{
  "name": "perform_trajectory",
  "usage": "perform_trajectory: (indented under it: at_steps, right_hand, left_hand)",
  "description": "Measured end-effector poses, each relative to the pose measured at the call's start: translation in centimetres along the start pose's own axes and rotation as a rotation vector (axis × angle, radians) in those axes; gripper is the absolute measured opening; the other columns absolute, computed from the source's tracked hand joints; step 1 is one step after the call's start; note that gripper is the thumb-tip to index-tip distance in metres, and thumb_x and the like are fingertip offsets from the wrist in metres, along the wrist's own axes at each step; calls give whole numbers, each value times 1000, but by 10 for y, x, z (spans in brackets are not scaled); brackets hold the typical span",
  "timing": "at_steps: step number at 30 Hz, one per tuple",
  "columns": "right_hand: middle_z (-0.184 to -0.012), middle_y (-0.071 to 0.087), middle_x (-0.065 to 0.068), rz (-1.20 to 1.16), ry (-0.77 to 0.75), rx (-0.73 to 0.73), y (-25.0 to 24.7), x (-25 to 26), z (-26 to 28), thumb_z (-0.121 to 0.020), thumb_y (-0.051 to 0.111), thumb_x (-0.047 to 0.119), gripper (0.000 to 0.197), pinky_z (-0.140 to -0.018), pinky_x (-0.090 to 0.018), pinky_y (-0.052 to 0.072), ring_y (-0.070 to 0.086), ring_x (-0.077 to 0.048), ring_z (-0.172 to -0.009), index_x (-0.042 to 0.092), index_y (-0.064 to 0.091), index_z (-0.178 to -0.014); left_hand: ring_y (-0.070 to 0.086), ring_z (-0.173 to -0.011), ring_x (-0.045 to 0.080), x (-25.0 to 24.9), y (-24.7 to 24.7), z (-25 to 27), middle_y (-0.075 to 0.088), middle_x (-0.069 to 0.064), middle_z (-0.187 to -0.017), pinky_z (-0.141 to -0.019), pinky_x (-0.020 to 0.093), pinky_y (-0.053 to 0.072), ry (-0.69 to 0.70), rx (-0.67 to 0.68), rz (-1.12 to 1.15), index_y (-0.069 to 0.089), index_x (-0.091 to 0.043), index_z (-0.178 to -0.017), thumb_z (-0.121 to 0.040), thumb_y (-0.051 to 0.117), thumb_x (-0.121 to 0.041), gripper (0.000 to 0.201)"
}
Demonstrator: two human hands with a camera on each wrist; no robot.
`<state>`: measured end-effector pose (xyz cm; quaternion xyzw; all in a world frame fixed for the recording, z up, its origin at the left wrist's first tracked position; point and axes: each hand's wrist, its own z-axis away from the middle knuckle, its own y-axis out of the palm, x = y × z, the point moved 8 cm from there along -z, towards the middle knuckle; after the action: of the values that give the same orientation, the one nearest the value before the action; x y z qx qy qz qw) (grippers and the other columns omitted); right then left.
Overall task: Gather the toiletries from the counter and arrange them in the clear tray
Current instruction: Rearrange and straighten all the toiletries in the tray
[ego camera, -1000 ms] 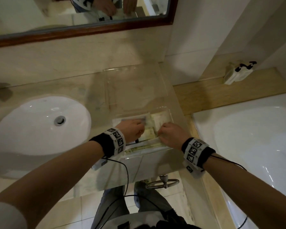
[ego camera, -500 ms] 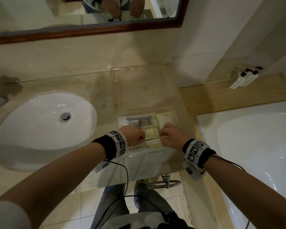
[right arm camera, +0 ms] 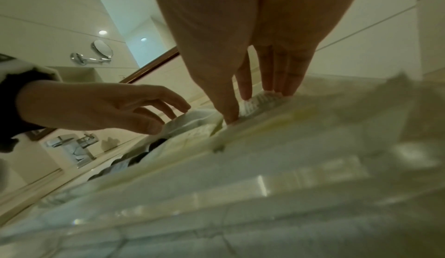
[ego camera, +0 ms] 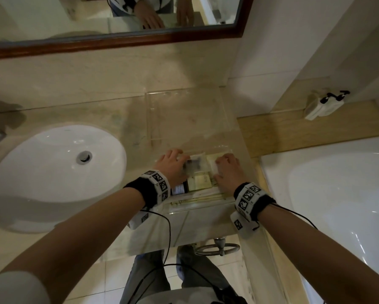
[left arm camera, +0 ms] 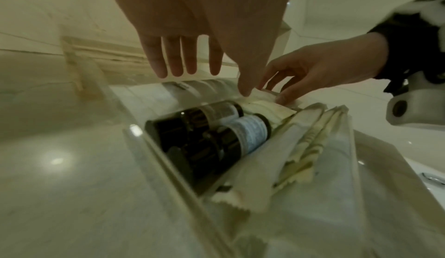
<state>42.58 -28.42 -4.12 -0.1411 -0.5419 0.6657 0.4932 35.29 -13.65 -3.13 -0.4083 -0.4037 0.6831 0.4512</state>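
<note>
A small clear tray [ego camera: 197,204] sits at the counter's front edge and holds the toiletries. Two dark bottles [left arm camera: 211,129] lie side by side at its left. Long white sachets [left arm camera: 313,140] fill its near side, and a cream packet [ego camera: 200,183] lies in the middle. My left hand [ego camera: 172,160] hovers with straight, spread fingers over a white packet [left arm camera: 202,86] at the far left, its thumb touching the edge. My right hand [ego camera: 226,166] presses straight fingers and thumb onto a printed packet [right arm camera: 261,101] at the far right.
A second, larger clear tray [ego camera: 153,119] stands behind the small one against the wall. The white sink [ego camera: 52,172] is to the left, with a tap [right arm camera: 77,148] beyond it. A bathtub [ego camera: 337,194] lies to the right, and white pump bottles [ego camera: 322,106] stand on its ledge.
Both hands have moved from the tray's near part toward its far side. My left hand has gone from curled to straight, spread fingers. The head view has tilted up.
</note>
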Motion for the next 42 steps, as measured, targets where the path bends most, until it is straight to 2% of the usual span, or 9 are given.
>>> perform_trajectory:
  at_steps: [5, 15, 18, 21, 25, 28, 30, 35, 42]
  right_hand:
    - [-140, 34, -13, -6, -57, -50, -6, 2, -4, -91, 53, 14, 38, -106, -33, 30, 36, -30, -125, 6, 46, -127]
    - [-137, 38, -13, -72, -64, -32, -7, 1, -7, -90, 55, 12, 36, -105, -33, 31, 37, -29, -123, 4, 48, -124]
    - [-139, 36, -13, -158, -70, -107, -14, -2, -3, -90, 54, 14, 39, -106, -33, 30, 37, -30, -125, 3, 46, -126]
    - [-149, 28, -10, -204, -84, -179, -16, -1, 0, -92, 50, 19, 48, -113, -35, 27, 28, -27, -136, 7, 37, -137]
    - [-159, 7, -3, -68, -243, -34, 3, 31, 0, -97, 40, 28, 60, -121, -36, 13, 8, -18, -146, 13, 14, -149]
    - [-159, -8, 1, 108, -313, 131, 28, 48, 0, -99, 29, 33, 62, -121, -36, 1, -7, -13, -147, 18, -3, -150]
    - [-159, -14, 2, 191, -314, 187, 41, 50, -2, -99, 23, 38, 62, -120, -37, -4, -13, -12, -146, 20, -9, -149]
    - [-158, -17, 3, 247, -317, 196, 56, 44, -3, -98, 17, 42, 62, -120, -36, -8, -18, -12, -145, 22, -16, -147]
    - [-158, -17, 4, 206, -301, 211, 55, 47, -1, -99, 17, 40, 60, -120, -35, -6, -16, -11, -145, 25, -14, -148]
  left_hand:
    - [32, -133, 24, -21, 7, -3, 31, 4, -145, -112, 37, 27, 131, 36, -103, 30, -17, -141, -83, 55, -55, 73]
    - [30, -134, 25, -28, 10, -7, 30, 5, -146, -113, 37, 25, 127, 46, -152, 28, -14, -140, -82, 58, -52, 75]
    - [31, -134, 23, -24, 3, -4, 31, 3, -146, -112, 36, 26, 131, 22, -99, 28, -15, -141, -85, 54, -51, 71]
    - [29, -137, 21, -11, -6, 2, 31, 2, -149, -113, 34, 25, 79, -48, -52, 27, -16, -143, -93, 43, -44, 60]
    - [9, -148, 18, 11, 11, 16, 6, 2, -160, -120, 34, 8, 69, 41, -71, 5, -13, -151, -94, 17, -53, 71]
    - [-4, -148, 17, 20, 29, 25, -4, 2, -160, -119, 31, -5, 124, 77, -96, -5, -14, -150, -66, -24, -76, 106]
    - [-8, -148, 18, 25, 37, 28, -10, 2, -159, -118, 31, -8, 123, 76, -103, -13, -15, -147, -54, -39, -73, 112]
    - [-14, -147, 18, 26, 43, 29, -32, -2, -144, -117, 32, -12, 108, 85, -74, -26, -20, -135, -49, -46, -70, 101]
    - [-13, -147, 17, 28, 44, 27, -20, -1, -157, -118, 32, -10, 86, 113, -102, -15, -18, -148, -44, -49, -68, 121]
